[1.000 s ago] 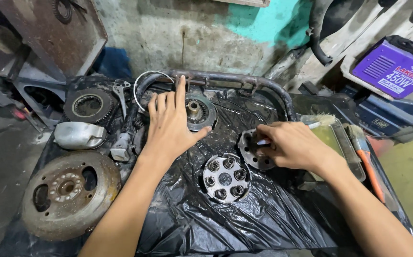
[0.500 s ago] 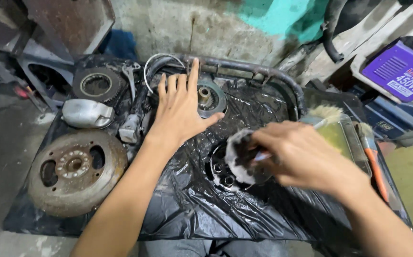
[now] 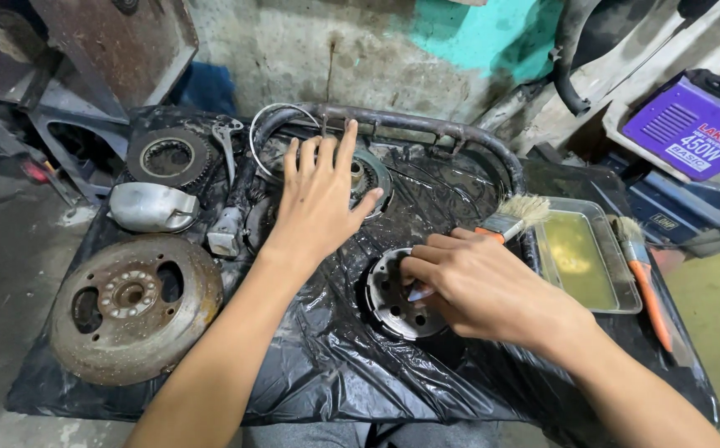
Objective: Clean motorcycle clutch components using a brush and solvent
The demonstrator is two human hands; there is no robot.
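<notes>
Far left we see a rusty round flywheel lying flat on the black plastic sheet, with a dull silver metal cover just behind it and a toothed dark ring gear further back beside a wrench. A thin wire ring rests against the curved dark tube frame that arcs along the back of the sheet. Our left hand lies flat, fingers spread and open, palm down, holding nothing, over a greasy round part of which only an edge shows. Moving right, a round metal clutch disc with holes sits near the middle of the sheet, tipped up slightly. Our right hand is closed around the disc's right edge and also pinches a small tool with a bluish tip; we cannot tell what that tool is. Just behind the right hand a paintbrush with an orange handle lies with its bristles near a shallow metal tray holding yellowish liquid. A second orange-handled brush rests along the tray's right rim. Far right there is a purple box on a shelf.
</notes>
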